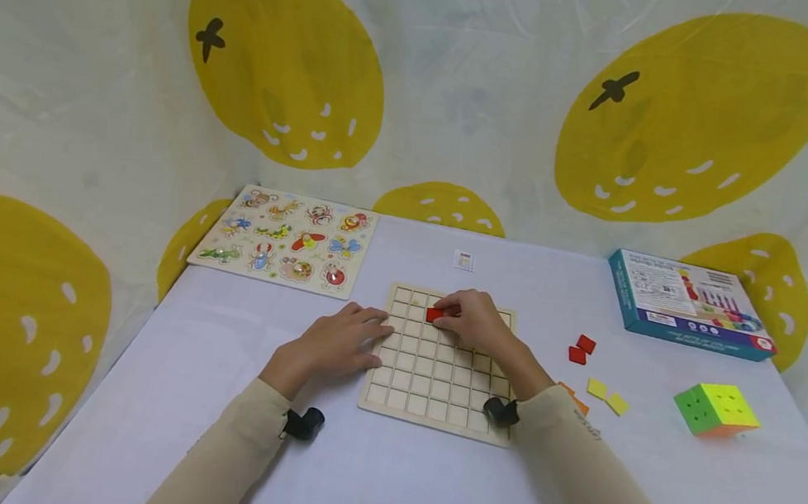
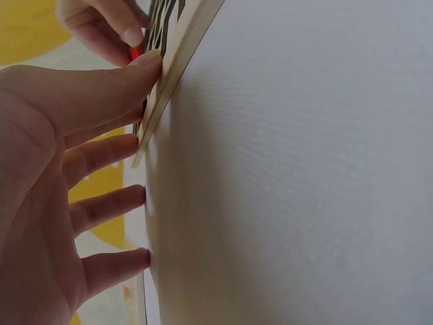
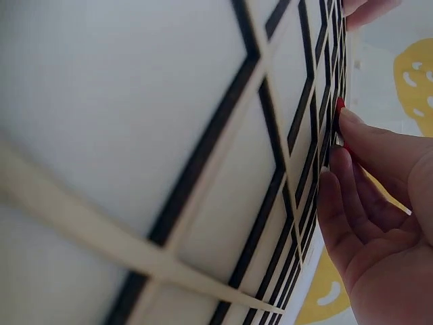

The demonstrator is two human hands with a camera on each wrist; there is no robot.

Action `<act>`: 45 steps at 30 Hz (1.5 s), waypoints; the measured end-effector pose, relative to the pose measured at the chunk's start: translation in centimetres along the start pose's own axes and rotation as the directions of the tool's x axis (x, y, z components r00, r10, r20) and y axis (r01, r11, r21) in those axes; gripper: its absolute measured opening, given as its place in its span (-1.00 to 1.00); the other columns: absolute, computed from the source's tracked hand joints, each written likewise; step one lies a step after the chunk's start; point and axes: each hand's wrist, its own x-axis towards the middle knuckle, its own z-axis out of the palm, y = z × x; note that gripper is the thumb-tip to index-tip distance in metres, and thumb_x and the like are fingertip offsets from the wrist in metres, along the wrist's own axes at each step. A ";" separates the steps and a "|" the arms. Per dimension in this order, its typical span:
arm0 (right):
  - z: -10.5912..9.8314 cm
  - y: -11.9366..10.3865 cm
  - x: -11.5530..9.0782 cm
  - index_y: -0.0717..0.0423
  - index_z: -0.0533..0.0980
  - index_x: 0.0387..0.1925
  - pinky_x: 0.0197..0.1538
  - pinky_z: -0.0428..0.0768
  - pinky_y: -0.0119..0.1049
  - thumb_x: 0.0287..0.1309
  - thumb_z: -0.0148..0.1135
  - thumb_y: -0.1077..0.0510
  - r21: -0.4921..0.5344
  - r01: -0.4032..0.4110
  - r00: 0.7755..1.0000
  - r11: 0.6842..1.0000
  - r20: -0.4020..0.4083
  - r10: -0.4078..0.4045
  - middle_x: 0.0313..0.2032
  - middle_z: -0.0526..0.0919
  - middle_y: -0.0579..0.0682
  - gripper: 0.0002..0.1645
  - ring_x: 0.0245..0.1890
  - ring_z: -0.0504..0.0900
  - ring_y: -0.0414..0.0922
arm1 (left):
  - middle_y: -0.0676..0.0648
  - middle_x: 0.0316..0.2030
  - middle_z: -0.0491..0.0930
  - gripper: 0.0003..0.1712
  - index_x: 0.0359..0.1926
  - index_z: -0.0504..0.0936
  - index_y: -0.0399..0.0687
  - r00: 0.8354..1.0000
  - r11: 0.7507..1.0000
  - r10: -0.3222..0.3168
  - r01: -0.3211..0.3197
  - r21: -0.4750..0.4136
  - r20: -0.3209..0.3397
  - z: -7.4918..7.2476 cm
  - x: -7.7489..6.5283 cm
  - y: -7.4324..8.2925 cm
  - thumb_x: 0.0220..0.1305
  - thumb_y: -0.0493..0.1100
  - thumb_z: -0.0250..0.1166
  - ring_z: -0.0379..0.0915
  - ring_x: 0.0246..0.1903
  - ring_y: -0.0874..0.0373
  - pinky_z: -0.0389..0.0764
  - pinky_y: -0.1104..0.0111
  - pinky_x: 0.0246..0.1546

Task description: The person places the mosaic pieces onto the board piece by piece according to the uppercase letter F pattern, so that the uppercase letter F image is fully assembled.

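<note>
A wooden grid board (image 1: 400, 380) with square cells lies in the middle of the table. Over its upper part, my right hand (image 1: 474, 320) pinches a red square tile (image 1: 434, 314) between thumb and fingers. In the right wrist view only a red edge of that tile (image 3: 339, 112) shows at the fingertips. My left hand (image 1: 337, 342) rests at the board's left edge, thumb and index finger touching it. Its other fingers are spread and fairly straight in the left wrist view, with nothing held. The right forearm partly covers the board's lower right corner.
Right of the board lie two red tiles (image 1: 578, 355), two yellow tiles (image 1: 596, 388) and orange tiles (image 1: 581, 406) partly behind the sleeve. Further right are a puzzle cube (image 1: 711, 410) and a boxed game (image 1: 697, 306). An insect puzzle board (image 1: 281, 240) and a small white card (image 1: 464, 260) lie behind.
</note>
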 end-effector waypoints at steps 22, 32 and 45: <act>0.0 -0.9 0.1 0.21 0.73 -0.06 -0.05 0.69 -0.18 0.18 0.46 0.16 -0.011 -0.022 1.000 1.000 0.013 0.022 -0.13 0.79 0.12 -0.69 -0.16 0.71 -0.05 | 0.07 0.49 0.35 -0.34 0.40 0.51 0.18 1.000 1.000 -0.012 0.012 -0.002 -0.007 0.1 0.0 -0.1 0.32 0.15 0.37 0.28 0.43 0.02 0.56 0.02 0.27; 0.2 -0.8 0.2 0.18 0.72 -0.03 -0.02 0.68 -0.18 0.19 0.46 0.13 0.002 -0.057 0.998 0.998 0.016 0.057 -0.12 0.78 0.10 -0.67 -0.14 0.70 -0.05 | 0.05 0.47 0.37 -0.34 0.39 0.52 0.16 1.000 1.000 0.003 -0.003 0.008 -0.011 0.1 0.1 -0.2 0.31 0.16 0.38 0.29 0.42 0.00 0.56 0.04 0.29; -1.5 -0.7 -0.9 0.19 0.58 0.22 0.18 0.66 -0.05 0.21 0.44 0.17 0.016 -0.026 0.996 1.000 0.088 0.024 0.11 0.73 0.12 -0.46 0.07 0.69 0.02 | 0.04 0.45 0.40 -0.35 0.37 0.55 0.14 1.000 1.000 0.014 -0.014 -0.017 -0.023 -0.1 0.2 0.0 0.29 0.13 0.40 0.31 0.40 -0.02 0.57 0.01 0.25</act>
